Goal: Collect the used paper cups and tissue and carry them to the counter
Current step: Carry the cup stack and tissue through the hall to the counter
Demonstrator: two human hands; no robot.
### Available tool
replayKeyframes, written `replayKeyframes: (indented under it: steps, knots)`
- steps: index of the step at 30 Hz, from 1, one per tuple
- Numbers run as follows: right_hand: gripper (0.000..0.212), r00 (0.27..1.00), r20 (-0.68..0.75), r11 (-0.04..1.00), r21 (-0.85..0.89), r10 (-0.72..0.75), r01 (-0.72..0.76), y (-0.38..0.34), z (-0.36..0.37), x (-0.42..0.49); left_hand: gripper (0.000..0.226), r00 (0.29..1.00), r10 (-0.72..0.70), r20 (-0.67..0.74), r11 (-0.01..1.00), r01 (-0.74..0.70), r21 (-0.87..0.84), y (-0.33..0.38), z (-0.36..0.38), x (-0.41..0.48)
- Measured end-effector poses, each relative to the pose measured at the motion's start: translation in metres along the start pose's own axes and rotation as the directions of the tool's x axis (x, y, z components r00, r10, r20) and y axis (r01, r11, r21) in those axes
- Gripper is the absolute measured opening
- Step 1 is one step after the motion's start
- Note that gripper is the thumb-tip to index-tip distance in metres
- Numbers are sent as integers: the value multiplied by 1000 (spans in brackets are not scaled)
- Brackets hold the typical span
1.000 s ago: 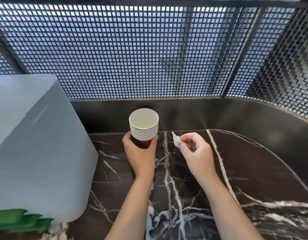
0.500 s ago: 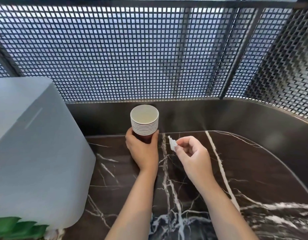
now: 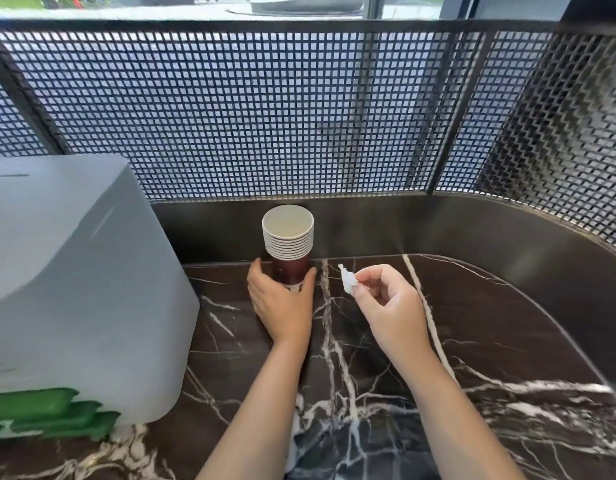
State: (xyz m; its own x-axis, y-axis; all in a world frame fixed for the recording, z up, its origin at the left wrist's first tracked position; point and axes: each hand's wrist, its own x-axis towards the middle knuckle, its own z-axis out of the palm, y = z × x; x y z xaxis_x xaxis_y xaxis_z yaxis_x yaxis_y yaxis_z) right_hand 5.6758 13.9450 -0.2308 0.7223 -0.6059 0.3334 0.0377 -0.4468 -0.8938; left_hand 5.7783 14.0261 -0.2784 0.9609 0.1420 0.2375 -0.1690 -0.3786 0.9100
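Observation:
A stack of several nested paper cups (image 3: 288, 244), white inside with a dark red outer wall, stands upright on the dark marble counter (image 3: 490, 341) close to its back wall. My left hand (image 3: 282, 303) wraps around the stack's lower part. Just right of the stack, my right hand (image 3: 391, 306) pinches a small crumpled white tissue (image 3: 348, 282) between thumb and forefinger, held a little above the counter and apart from the cups.
A large pale grey box-shaped appliance (image 3: 74, 289) fills the left side of the counter, with green trays (image 3: 53, 414) at its foot. A black metal mesh screen (image 3: 299, 116) rises behind the dark raised back wall, which curves round on the right.
My left hand has moved the cup stack away from me and down toward the counter's back wall. The right hand with the tissue stayed close beside it.

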Motion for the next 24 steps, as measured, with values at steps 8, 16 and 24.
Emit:
replayKeyframes:
  steps: [8,16,24]
  knots:
    - [26,1000,-10,997,-75,-26,25,-19,-21,-44,68,974,102,201,990,-119,73,0,-72,-58]
    - [21,1000,29,988,-152,9,-5,-42,-44,-116,54,926,224,303,919,-305,251,2,-148,-112]
    - [22,998,70,972,-235,5,11,-53,-68,-184,44,860,345,377,821,-471,324,7,-195,-164]
